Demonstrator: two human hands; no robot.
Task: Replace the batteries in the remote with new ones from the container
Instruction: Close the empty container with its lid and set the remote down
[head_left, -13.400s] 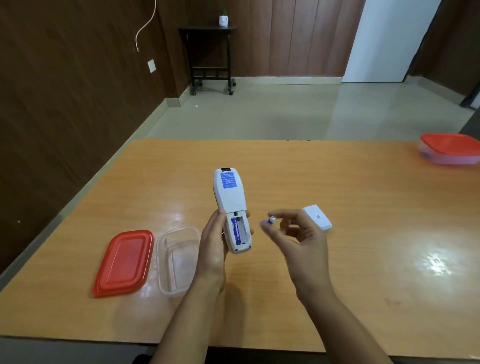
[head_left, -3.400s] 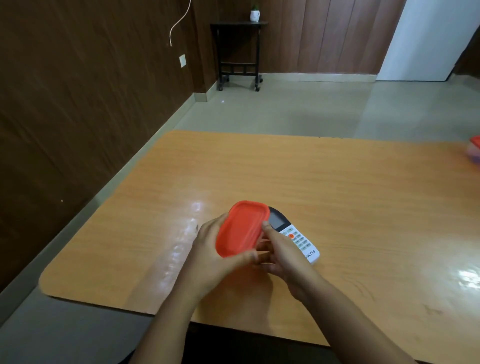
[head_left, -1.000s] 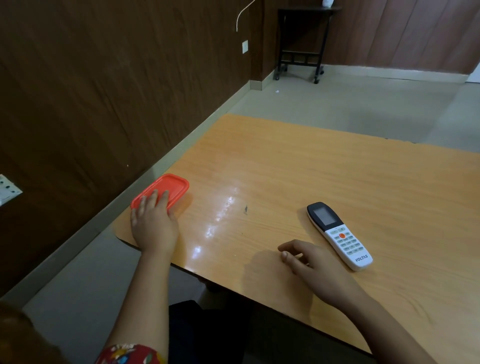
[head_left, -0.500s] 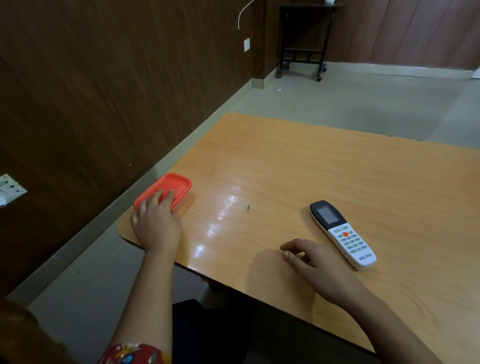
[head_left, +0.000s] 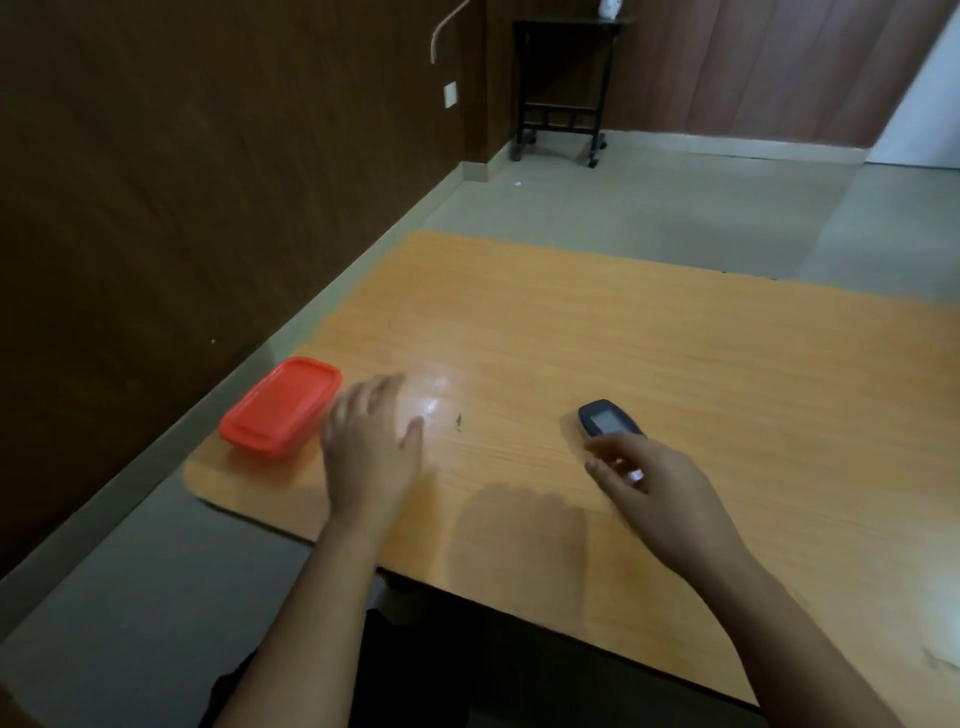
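Note:
The remote (head_left: 605, 420) lies face up on the wooden table (head_left: 649, 338); only its dark screen end shows. My right hand (head_left: 654, 496) covers its keypad end, with fingers and thumb curled around it and a bit of white showing between them. The container with its red lid (head_left: 280, 405) on sits near the table's front left corner. My left hand (head_left: 371, 447) hovers just right of the container, fingers spread, holding nothing and blurred by motion. No batteries are visible.
The table's left and near edges run close to the container and my forearms. A dark panelled wall is on the left. A small black wheeled stand (head_left: 563, 88) is on the floor at the far wall.
My left hand has come off the red lid and moved right. My right hand has moved forward from beside the remote onto its keypad end. The view has turned slightly right.

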